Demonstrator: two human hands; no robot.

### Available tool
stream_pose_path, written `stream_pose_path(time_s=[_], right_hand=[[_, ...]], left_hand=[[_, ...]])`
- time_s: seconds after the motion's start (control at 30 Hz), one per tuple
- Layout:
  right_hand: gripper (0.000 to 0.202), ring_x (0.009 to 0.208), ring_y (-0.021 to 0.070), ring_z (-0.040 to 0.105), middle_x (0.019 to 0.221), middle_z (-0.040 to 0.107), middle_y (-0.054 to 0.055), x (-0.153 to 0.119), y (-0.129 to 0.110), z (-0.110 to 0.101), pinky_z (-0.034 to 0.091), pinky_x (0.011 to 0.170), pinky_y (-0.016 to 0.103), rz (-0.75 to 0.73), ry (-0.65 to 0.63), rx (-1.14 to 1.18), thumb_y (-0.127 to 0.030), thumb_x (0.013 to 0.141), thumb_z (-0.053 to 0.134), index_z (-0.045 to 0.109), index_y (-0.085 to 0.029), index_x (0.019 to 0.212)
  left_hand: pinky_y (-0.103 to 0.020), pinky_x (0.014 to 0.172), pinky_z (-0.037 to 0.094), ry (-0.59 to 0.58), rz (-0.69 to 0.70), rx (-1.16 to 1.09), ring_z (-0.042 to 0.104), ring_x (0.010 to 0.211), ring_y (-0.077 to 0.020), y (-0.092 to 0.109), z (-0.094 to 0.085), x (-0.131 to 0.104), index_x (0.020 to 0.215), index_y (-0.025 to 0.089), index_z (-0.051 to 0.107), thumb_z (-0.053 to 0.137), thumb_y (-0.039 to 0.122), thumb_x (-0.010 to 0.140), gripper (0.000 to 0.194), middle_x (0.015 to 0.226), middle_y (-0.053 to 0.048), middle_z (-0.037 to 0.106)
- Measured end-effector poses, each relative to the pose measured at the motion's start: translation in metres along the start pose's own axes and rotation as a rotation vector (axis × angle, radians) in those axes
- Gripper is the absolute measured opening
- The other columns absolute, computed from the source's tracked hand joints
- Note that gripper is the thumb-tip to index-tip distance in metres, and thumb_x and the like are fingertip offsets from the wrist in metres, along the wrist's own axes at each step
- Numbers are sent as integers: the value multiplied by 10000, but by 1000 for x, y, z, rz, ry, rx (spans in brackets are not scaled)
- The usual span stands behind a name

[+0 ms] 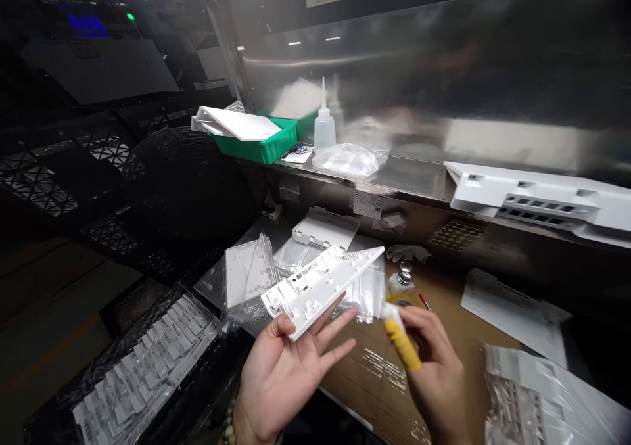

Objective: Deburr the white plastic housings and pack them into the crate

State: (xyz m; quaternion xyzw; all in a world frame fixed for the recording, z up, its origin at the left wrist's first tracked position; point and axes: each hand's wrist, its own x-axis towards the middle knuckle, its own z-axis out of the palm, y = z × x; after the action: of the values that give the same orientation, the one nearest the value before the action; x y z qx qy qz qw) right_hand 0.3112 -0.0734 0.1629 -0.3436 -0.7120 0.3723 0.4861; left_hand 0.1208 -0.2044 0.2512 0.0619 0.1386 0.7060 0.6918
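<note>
My left hand, palm up, holds a white plastic housing panel by its near corner, the thumb over the edge and the other fingers spread beneath. Slots, clips and ribs show on the panel's upturned inner side. My right hand is closed round a short stick-like tool with a yellow grip and a white, cloth-like end. That end points up toward the panel but stays apart from it. Motion blur hides the tool's exact kind. Behind my right hand stands a small glass jar with a metal lid.
Bagged white panels lie behind the held one. A tray of stacked panels sits at left, wrapped panels at right. On the metal shelf are a green bin, a squeeze bottle and a large housing.
</note>
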Motion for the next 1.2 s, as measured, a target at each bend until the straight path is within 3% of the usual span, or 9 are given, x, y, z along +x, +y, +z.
stream_pose_path(time_s=[0.1, 0.23, 0.33, 0.43, 0.57, 0.67, 0.83, 1.0, 1.2], right_hand=[[235, 855, 204, 649, 968, 646, 60, -13, -58, 13, 559, 709, 299, -203, -100, 118, -236, 904, 708, 725, -317, 1123], [421, 801, 209, 694, 932, 685, 62, -25, -84, 36, 575, 663, 307, -306, -108, 125, -153, 867, 718, 713, -345, 1241], [371, 794, 214, 690, 905, 706, 57, -35, -86, 42, 577, 683, 324, -317, -199, 104, -231, 912, 689, 725, -383, 1248], [234, 750, 205, 667, 871, 669, 54, -37, -84, 33, 566, 655, 314, -290, -271, 189, -376, 968, 617, 753, -366, 1158], [254, 863, 203, 694, 1016, 660, 87, -20, -77, 16, 584, 691, 270, -273, -224, 139, -228, 953, 617, 699, -277, 1188], [348, 954, 197, 700, 1061, 668, 84, -6, -76, 10, 592, 782, 253, -355, -240, 34, -135, 897, 669, 672, -242, 1228], [306, 855, 155, 676, 985, 647, 56, -12, -91, 21, 567, 719, 237, -446, -301, 82, -144, 920, 676, 678, -250, 1207], [224, 784, 173, 623, 902, 637, 73, -24, -93, 40, 524, 670, 293, -582, -297, 51, -230, 1002, 556, 687, -203, 1182], [229, 759, 163, 601, 889, 646, 72, -19, -83, 31, 515, 643, 274, -649, -313, 22, -146, 942, 618, 696, -181, 1155]], left_hand=[[-489, 1273, 234, 113, -25, 2, 467, 1448, -331, -9, 3, 6, 1231, 2, 691, 439, 165, 735, 580, 1391, -170, 669], [-441, 1280, 210, 172, -85, 62, 540, 1387, -325, -22, 3, 12, 1237, 4, 686, 510, 239, 717, 597, 1063, -168, 795], [-504, 1259, 263, 130, -55, 98, 553, 1369, -346, -24, 3, 15, 1306, 68, 660, 517, 205, 699, 638, 1176, -140, 772], [-473, 1247, 303, 199, 141, 130, 578, 1348, -315, -21, 5, 14, 1389, 132, 610, 526, 86, 687, 708, 1280, -94, 744], [-447, 1243, 316, 364, 362, 164, 589, 1341, -284, -18, 12, 9, 1464, 173, 539, 593, 117, 892, 576, 1304, -94, 739], [-466, 1238, 323, 281, 315, 104, 558, 1375, -292, -19, 16, 7, 1496, 173, 496, 572, 278, 993, 519, 1389, -121, 685], [-482, 1193, 384, 143, 153, 72, 590, 1334, -332, -23, 22, 7, 1473, 130, 522, 530, 379, 1002, 533, 1359, -164, 692], [-461, 1144, 435, 191, 67, 120, 650, 1254, -335, -25, 25, 6, 1477, 134, 524, 554, 403, 986, 560, 1301, -175, 717], [-482, 1160, 417, 169, 105, 68, 646, 1260, -338, -25, 23, 5, 1484, 137, 517, 532, 396, 994, 555, 1315, -174, 713]])
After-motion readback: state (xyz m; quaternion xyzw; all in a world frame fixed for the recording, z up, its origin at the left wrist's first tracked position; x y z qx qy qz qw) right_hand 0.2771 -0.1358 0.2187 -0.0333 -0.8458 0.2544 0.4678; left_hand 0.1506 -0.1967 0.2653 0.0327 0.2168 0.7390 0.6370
